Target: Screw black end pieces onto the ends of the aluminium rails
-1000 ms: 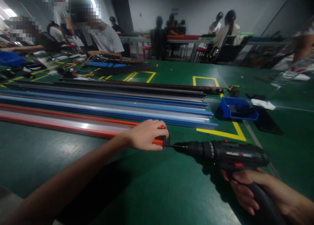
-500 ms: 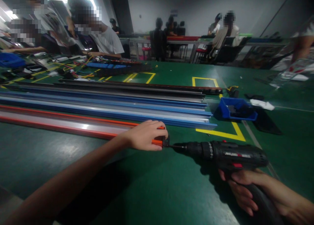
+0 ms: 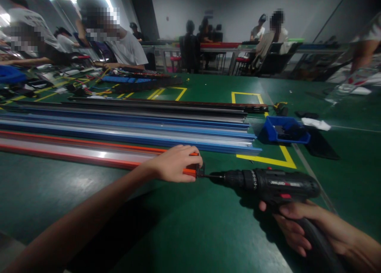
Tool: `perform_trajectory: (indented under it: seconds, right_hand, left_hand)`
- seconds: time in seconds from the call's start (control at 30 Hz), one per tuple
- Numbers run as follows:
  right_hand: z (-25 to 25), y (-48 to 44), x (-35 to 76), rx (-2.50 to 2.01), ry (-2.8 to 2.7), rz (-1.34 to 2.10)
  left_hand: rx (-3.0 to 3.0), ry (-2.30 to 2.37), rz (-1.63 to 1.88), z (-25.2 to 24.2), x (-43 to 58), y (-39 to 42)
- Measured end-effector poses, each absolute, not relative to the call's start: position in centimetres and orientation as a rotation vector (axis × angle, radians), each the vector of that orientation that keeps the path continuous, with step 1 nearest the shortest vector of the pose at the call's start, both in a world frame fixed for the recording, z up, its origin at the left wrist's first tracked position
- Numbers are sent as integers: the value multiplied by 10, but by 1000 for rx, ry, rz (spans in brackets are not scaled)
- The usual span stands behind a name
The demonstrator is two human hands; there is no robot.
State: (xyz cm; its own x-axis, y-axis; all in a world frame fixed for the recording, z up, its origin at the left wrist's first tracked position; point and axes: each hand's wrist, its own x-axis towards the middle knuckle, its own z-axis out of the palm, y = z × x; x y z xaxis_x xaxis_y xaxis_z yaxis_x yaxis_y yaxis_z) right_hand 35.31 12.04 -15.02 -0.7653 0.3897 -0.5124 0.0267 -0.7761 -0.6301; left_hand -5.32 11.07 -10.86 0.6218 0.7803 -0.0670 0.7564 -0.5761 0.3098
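Note:
My left hand (image 3: pixel 178 164) grips the right end of a long orange metal profile (image 3: pixel 119 163), its fingers wrapped over the top. A small black end piece (image 3: pixel 200 170) sits at that end, partly hidden by my fingers. In my right hand (image 3: pixel 297 221) is a black cordless drill (image 3: pixel 279 184), lying level and pointing left. Its thin bit (image 3: pixel 212 176) reaches the black end piece; whether it sits in a screw is too small to tell.
Blue profiles (image 3: pixel 178 136) and black profiles (image 3: pixel 166 110) lie parallel behind the orange one. A blue bin (image 3: pixel 272 135) with dark parts stands at right, beside a white cloth (image 3: pixel 317 124). Across the green table (image 3: pixel 208 225) a person in a white shirt (image 3: pixel 132 49) sits among wires.
The drill and both hands hold nearly the same pose, with the bit still at the end piece. The whole view has shifted slightly. A far-left person has changed posture.

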Motion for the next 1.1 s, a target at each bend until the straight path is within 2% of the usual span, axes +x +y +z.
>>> perform_trajectory:
  seconds: [1.1]
  right_hand:
    - [-151,118,353,-1025,-964,2562]
  left_hand:
    - [2537,1237,104,-109,-54,111]
